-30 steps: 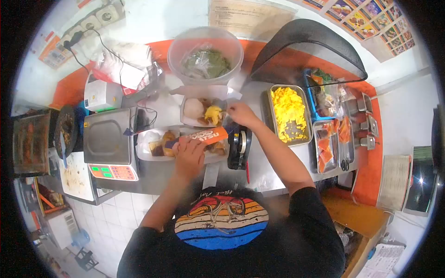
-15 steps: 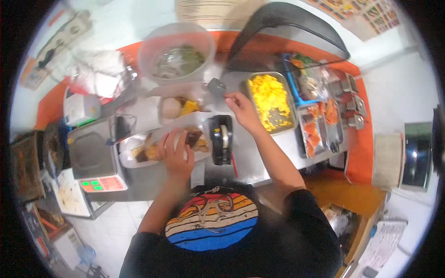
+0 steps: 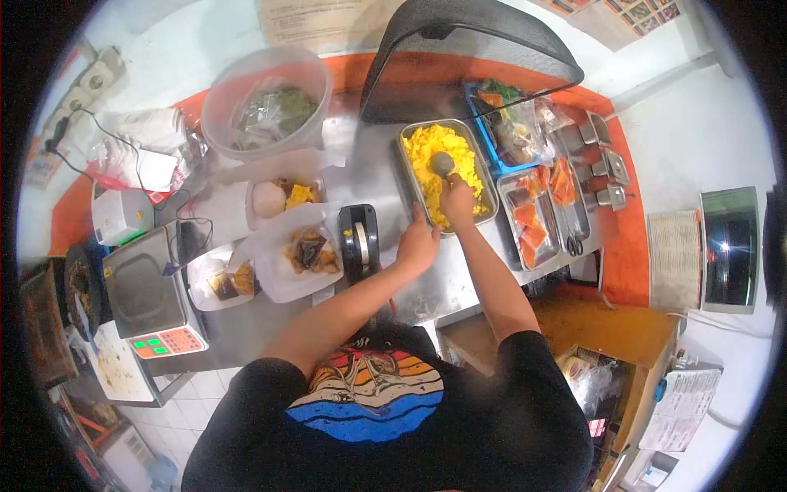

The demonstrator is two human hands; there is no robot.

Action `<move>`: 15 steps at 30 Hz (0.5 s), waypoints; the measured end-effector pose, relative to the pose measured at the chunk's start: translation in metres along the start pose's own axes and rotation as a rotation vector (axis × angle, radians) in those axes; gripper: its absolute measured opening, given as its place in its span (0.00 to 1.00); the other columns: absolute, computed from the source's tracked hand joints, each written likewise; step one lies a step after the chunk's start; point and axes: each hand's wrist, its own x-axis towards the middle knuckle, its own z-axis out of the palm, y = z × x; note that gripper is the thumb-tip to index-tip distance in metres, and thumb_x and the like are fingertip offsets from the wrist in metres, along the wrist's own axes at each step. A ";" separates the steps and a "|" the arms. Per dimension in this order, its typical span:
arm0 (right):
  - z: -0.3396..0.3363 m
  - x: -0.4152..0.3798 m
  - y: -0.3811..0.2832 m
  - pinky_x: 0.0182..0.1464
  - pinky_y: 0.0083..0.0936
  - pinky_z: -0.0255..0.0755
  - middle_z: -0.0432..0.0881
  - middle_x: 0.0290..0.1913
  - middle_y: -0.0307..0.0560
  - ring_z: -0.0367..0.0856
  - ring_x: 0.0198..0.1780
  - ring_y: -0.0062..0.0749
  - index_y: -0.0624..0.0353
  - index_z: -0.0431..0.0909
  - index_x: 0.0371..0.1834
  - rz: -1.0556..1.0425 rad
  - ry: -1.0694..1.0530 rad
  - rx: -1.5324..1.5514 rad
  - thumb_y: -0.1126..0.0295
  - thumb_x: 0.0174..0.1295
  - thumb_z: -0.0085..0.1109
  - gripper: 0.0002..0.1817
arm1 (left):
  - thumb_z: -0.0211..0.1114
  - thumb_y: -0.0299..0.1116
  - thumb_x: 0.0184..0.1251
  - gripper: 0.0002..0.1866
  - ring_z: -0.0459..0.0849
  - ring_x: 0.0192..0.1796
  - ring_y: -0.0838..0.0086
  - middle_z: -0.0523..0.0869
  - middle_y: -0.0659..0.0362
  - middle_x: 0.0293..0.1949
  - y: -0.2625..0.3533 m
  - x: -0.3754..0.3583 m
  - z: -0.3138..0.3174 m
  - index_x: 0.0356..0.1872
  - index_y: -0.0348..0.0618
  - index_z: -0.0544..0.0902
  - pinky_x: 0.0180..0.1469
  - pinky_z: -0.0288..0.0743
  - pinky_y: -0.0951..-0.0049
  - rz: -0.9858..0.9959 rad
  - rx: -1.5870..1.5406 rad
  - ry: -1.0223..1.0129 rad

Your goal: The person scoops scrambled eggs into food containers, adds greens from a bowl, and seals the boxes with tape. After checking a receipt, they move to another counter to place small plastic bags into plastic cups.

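My right hand (image 3: 457,203) is closed around the handle of a serving spoon (image 3: 443,165), whose dark round bowl rests in the yellow scrambled egg (image 3: 422,148). The egg fills most of a rectangular metal tray (image 3: 489,197). At the tray's near left corner, my left hand (image 3: 418,246) has its fingers against the rim, seemingly gripping it. To the left, a black tape-sealer-like device (image 3: 358,246) stands beside an open paper wrapper (image 3: 283,283) with brown food pieces. Another paper (image 3: 217,295) holds more food, and a third (image 3: 261,220) carries rice with yellow and brown food.
A digital scale (image 3: 147,279) sits at the left of the steel counter. Behind are a clear plastic tub (image 3: 209,107) with bagged greens and a black mesh food cover (image 3: 484,41). On the right lie a blue basket (image 3: 485,131), trays of orange food (image 3: 525,264) and scissors (image 3: 575,243).
My left hand has left the brown food and come over to the egg tray. My right hand has brought the spoon from the tray's left side into the egg. The view has shifted.
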 end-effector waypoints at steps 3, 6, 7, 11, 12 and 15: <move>-0.003 -0.001 -0.007 0.40 0.54 0.78 0.84 0.33 0.68 0.85 0.37 0.64 0.64 0.82 0.35 -0.032 -0.051 -0.065 0.69 0.61 0.59 0.09 | 0.60 0.27 0.66 0.40 0.85 0.39 0.39 0.84 0.32 0.35 -0.015 0.022 0.031 0.74 0.23 0.49 0.43 0.79 0.45 0.085 0.011 0.048; 0.021 0.004 0.020 0.40 0.52 0.79 0.85 0.33 0.67 0.86 0.36 0.62 0.63 0.83 0.35 -0.130 -0.175 -0.103 0.69 0.56 0.60 0.09 | 0.57 0.24 0.64 0.42 0.85 0.36 0.39 0.85 0.33 0.33 -0.026 0.021 0.039 0.75 0.20 0.45 0.42 0.79 0.44 0.051 0.009 0.034; 0.016 0.005 0.013 0.41 0.52 0.80 0.85 0.33 0.67 0.86 0.37 0.61 0.64 0.84 0.36 -0.118 -0.215 -0.131 0.68 0.55 0.61 0.11 | 0.56 0.23 0.63 0.42 0.85 0.36 0.39 0.85 0.33 0.33 -0.020 0.022 0.038 0.75 0.20 0.45 0.41 0.79 0.44 0.021 0.005 0.031; 0.024 0.035 0.027 0.44 0.49 0.78 0.85 0.34 0.67 0.85 0.40 0.62 0.65 0.85 0.34 -0.087 -0.387 -0.191 0.64 0.58 0.58 0.14 | 0.57 0.24 0.66 0.43 0.86 0.38 0.40 0.83 0.32 0.36 -0.012 0.020 0.031 0.77 0.24 0.43 0.41 0.79 0.46 -0.055 0.015 -0.013; 0.018 0.043 0.020 0.44 0.49 0.78 0.85 0.34 0.67 0.85 0.40 0.62 0.66 0.86 0.33 -0.117 -0.466 -0.193 0.64 0.57 0.58 0.15 | 0.57 0.24 0.66 0.43 0.86 0.38 0.40 0.83 0.31 0.36 -0.014 0.019 0.034 0.77 0.24 0.43 0.41 0.79 0.46 -0.049 -0.012 0.022; -0.007 0.061 0.002 0.47 0.47 0.79 0.85 0.37 0.70 0.86 0.43 0.61 0.68 0.86 0.35 -0.167 -0.633 -0.190 0.62 0.56 0.58 0.17 | 0.58 0.25 0.66 0.43 0.85 0.39 0.40 0.83 0.30 0.38 -0.016 0.020 0.040 0.77 0.25 0.45 0.42 0.79 0.47 -0.022 -0.065 0.075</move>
